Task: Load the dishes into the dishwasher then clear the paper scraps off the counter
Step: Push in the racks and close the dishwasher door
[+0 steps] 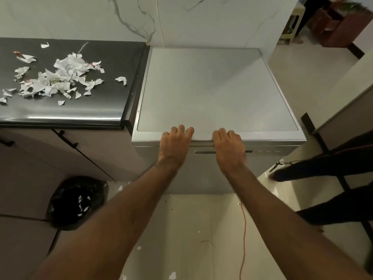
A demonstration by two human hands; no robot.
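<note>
The silver dishwasher (214, 87) stands right of the dark counter (80, 110), and its door (201, 170) is closed. My left hand (175, 144) and my right hand (229, 148) sit side by side at the door's top front edge. Their fingers curl over that edge and their backs face up, so the fingertips are hidden. A pile of torn white paper scraps (60, 77) lies on the counter at the left. No dishes are in view.
A bin lined with a black bag (76, 201) stands on the floor below the counter, with a few scraps inside. An orange cord (243, 239) runs across the tiled floor. Another person's legs (323, 170) reach in from the right.
</note>
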